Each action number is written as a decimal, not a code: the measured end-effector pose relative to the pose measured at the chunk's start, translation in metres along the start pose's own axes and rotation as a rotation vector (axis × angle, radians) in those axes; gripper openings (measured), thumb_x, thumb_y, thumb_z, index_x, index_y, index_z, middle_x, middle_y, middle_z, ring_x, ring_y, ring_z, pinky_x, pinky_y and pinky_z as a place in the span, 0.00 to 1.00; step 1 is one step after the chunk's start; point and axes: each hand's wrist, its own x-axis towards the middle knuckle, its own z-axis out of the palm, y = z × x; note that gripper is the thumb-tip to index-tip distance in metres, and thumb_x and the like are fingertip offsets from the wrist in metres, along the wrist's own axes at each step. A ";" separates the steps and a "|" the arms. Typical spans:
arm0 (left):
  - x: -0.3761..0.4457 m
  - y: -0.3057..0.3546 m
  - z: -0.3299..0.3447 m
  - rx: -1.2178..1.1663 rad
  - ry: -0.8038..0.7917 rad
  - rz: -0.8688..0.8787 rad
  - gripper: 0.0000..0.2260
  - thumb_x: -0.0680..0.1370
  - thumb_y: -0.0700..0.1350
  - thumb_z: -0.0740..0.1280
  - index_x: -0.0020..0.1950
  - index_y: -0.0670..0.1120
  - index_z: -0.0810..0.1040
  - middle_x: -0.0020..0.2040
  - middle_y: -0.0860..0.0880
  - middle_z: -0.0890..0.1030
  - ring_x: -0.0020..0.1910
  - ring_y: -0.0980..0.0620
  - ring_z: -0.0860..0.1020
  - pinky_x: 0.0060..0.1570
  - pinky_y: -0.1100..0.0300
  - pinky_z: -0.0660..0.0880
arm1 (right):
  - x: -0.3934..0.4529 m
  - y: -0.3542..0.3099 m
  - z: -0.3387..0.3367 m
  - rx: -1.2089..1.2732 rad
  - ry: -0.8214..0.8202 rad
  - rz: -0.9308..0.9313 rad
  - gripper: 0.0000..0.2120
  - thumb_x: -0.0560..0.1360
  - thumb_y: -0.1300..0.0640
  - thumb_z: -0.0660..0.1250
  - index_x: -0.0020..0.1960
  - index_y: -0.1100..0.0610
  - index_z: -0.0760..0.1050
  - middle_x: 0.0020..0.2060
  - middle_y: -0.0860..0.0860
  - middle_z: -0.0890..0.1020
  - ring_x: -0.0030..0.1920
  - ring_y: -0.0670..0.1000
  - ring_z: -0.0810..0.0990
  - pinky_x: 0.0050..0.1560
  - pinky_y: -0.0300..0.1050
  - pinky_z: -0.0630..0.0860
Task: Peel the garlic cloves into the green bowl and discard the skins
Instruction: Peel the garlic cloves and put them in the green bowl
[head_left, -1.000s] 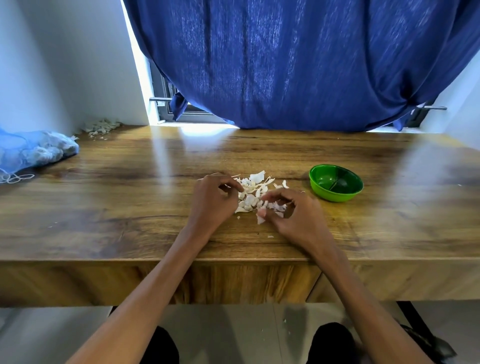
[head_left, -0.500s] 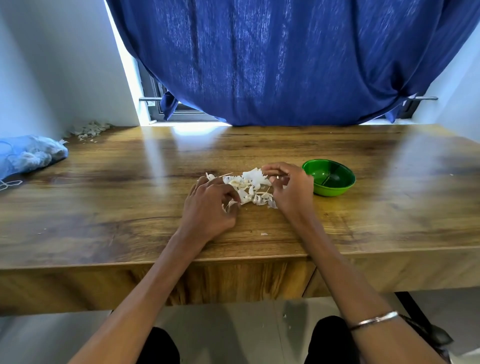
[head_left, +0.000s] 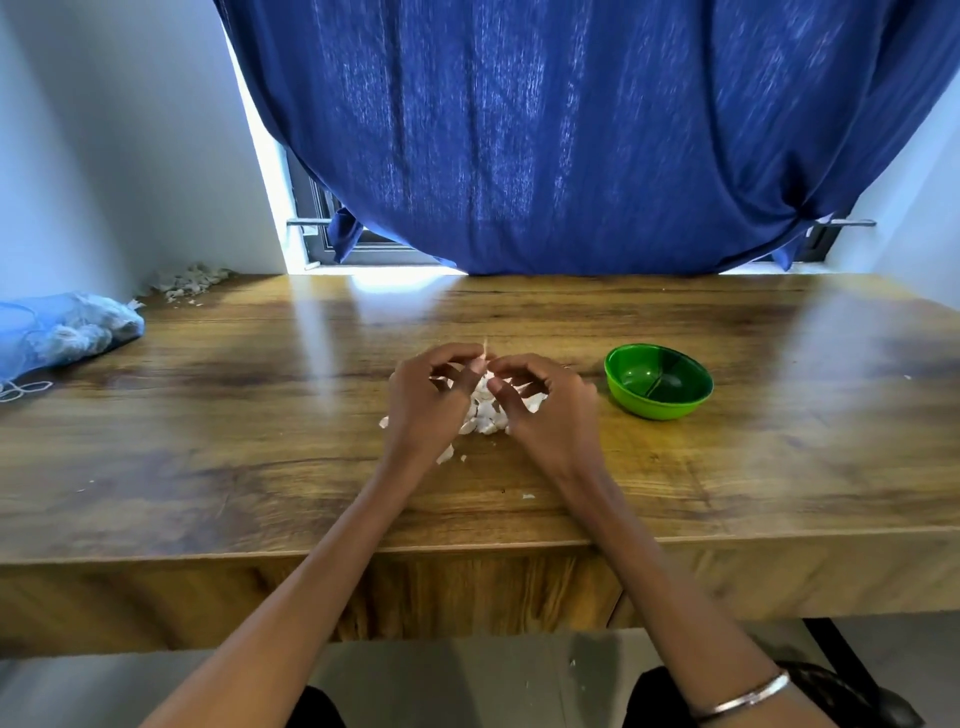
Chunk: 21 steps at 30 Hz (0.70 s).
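A heap of white garlic skins lies in the middle of the wooden table. Both hands hover over it, fingertips meeting at the far side. My left hand has its fingers curled and pinches a thin piece of skin that sticks up at the top. My right hand is curled beside it, its fingertips closing on white skins from the heap. The green bowl stands just right of my right hand; I cannot make out what lies inside it.
A blue mesh bag of garlic lies at the table's left edge. More loose skins sit in the far left corner by the wall. A dark blue curtain hangs behind the table. Small skin bits dot the near edge.
The two hands have drawn together over the heap, fingertips now meeting at its far side. The left hand has lifted a strip of skin. The camera view has shifted slightly.
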 end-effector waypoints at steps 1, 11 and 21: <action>0.004 0.001 0.002 -0.086 0.009 -0.085 0.05 0.75 0.43 0.76 0.50 0.49 0.87 0.46 0.54 0.87 0.47 0.54 0.85 0.52 0.48 0.82 | 0.001 -0.001 0.001 0.030 0.014 0.010 0.08 0.75 0.60 0.75 0.54 0.54 0.84 0.45 0.42 0.86 0.44 0.39 0.84 0.45 0.29 0.76; 0.006 -0.001 -0.003 -0.249 -0.088 -0.136 0.08 0.70 0.43 0.80 0.43 0.44 0.84 0.40 0.47 0.87 0.40 0.53 0.85 0.38 0.63 0.77 | 0.005 0.005 0.000 0.119 -0.067 0.052 0.08 0.75 0.64 0.74 0.51 0.55 0.85 0.42 0.43 0.87 0.42 0.42 0.86 0.44 0.40 0.82; 0.009 -0.006 -0.004 -0.123 -0.107 -0.056 0.07 0.72 0.44 0.79 0.39 0.52 0.82 0.39 0.54 0.86 0.39 0.55 0.84 0.41 0.56 0.80 | 0.002 0.010 -0.001 0.065 -0.011 0.051 0.07 0.77 0.61 0.73 0.54 0.54 0.86 0.43 0.44 0.87 0.39 0.41 0.85 0.42 0.40 0.83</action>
